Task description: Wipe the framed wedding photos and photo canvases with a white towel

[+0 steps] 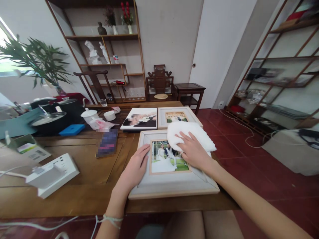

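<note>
A picture frame (174, 184) with a wide pale border lies flat at the table's front edge, a wedding photo (165, 159) in its middle. My left hand (136, 166) rests open along the frame's left side, fingers stretched toward the photo. Over the upper right of the same frame, my right hand (193, 149) presses on a folded white cloth (196, 131), with its fingers apart on top. The cloth covers the photo's upper right corner and part of the border. Behind it lie a second pale frame (163, 123) and a white-edged photo panel (143, 126).
On the wooden table (112, 186) to the left are a white power strip (59, 174), a small box (31, 149), a dark blurred item (107, 142), a blue box (72, 129), a white teapot (89, 115) and a black pan (48, 121). Red floor tiles (234, 156) lie right.
</note>
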